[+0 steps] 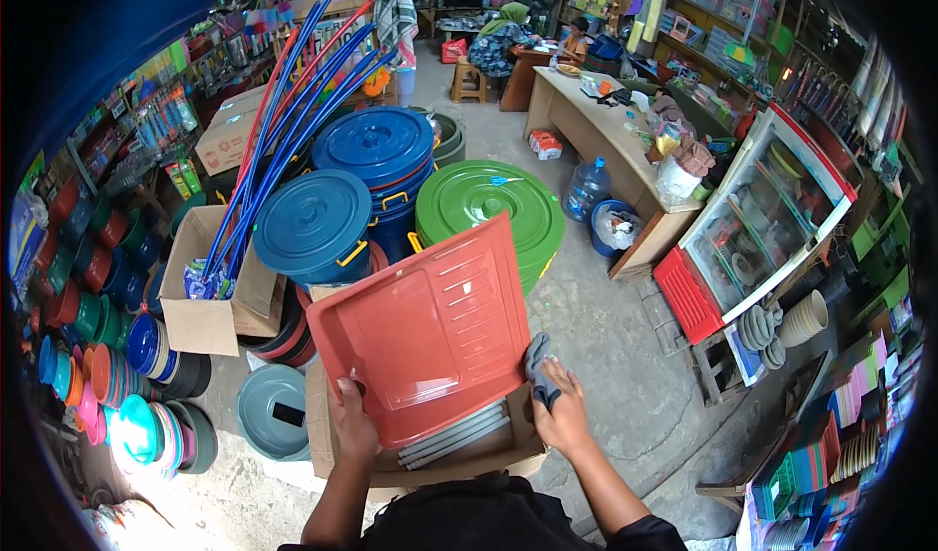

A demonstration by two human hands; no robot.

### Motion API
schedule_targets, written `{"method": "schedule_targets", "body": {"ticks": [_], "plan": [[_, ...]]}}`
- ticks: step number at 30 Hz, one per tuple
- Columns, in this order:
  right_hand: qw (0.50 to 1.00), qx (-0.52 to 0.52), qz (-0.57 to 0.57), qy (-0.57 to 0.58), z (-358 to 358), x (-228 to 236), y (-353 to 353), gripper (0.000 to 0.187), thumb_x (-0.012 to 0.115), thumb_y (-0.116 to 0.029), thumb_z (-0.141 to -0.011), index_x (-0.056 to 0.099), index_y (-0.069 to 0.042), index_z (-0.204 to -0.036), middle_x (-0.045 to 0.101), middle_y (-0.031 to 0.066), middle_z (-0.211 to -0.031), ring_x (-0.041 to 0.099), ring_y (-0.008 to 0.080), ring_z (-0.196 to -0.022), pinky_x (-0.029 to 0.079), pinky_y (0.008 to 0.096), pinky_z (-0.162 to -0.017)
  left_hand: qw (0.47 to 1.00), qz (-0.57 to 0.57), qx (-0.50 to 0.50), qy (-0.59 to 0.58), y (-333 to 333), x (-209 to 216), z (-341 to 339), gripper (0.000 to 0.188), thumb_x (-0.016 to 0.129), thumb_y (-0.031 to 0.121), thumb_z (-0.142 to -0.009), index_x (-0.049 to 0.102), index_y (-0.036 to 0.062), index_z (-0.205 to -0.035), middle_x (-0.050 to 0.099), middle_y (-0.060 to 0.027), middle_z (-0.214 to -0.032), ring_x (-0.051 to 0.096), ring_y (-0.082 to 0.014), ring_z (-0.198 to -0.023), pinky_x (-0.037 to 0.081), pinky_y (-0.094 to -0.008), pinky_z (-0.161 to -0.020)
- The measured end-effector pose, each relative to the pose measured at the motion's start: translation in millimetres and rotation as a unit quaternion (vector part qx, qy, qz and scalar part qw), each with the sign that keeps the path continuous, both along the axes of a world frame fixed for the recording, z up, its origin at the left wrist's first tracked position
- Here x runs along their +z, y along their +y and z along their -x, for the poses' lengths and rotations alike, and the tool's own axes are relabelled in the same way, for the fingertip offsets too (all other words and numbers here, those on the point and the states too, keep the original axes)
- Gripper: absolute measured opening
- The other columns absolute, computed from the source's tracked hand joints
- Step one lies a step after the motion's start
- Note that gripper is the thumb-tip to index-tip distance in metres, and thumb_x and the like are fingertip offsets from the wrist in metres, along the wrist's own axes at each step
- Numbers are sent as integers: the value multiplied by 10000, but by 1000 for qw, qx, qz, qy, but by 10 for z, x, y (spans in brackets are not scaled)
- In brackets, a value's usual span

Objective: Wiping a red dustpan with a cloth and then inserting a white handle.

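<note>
A red rectangular plastic tray [430, 331] with a raised rim and a ribbed section is held up at a tilt before me. My left hand [355, 422] grips its lower left edge, the thumb on the front face and the other fingers hidden behind. By the right edge of the tray, my right hand [564, 404] holds a crumpled grey cloth [538, 363] between thumb and fingers. Below the tray stands an open cardboard box [320, 409] with several grey tubes [459, 439] lying in it; the tray covers part of that box.
Big lidded tubs, blue [313, 211] and green [489, 199], stand just beyond the tray. On the left are a grey basin [272, 414] with a dark rectangular item inside and a carton [200, 321] of blue and red poles. A glass-fronted cabinet [757, 224] and a desk [576, 111] stand right.
</note>
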State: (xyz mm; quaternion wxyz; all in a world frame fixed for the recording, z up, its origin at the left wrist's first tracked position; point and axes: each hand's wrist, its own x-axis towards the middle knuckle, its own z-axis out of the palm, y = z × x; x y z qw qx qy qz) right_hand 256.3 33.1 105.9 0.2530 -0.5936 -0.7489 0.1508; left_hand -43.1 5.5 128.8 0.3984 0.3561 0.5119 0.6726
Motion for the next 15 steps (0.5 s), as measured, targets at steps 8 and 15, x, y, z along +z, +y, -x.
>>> {"method": "schedule_targets", "body": {"ticks": [8, 15], "plan": [[982, -85, -127, 115, 203, 447, 16, 739, 626, -117, -749, 418, -17, -1451, 414, 226, -1495, 374, 379, -1405, 232, 517, -1156, 996, -8, -25, -89, 5, -5, -222, 747, 376, 573, -1016, 252, 26, -1510, 398, -160, -1477, 451, -261, -1316, 376, -396, -1097], [991, -55, -122, 18, 277, 556, 264, 840, 672, -98, -694, 383, -35, -1480, 409, 188, -1511, 350, 350, -1426, 195, 526, -1175, 987, -30, 15, -158, -15, -86, -30, 755, 374, 584, -1011, 230, 43, -1519, 403, -167, -1473, 477, -280, -1302, 429, -408, -1061]]}}
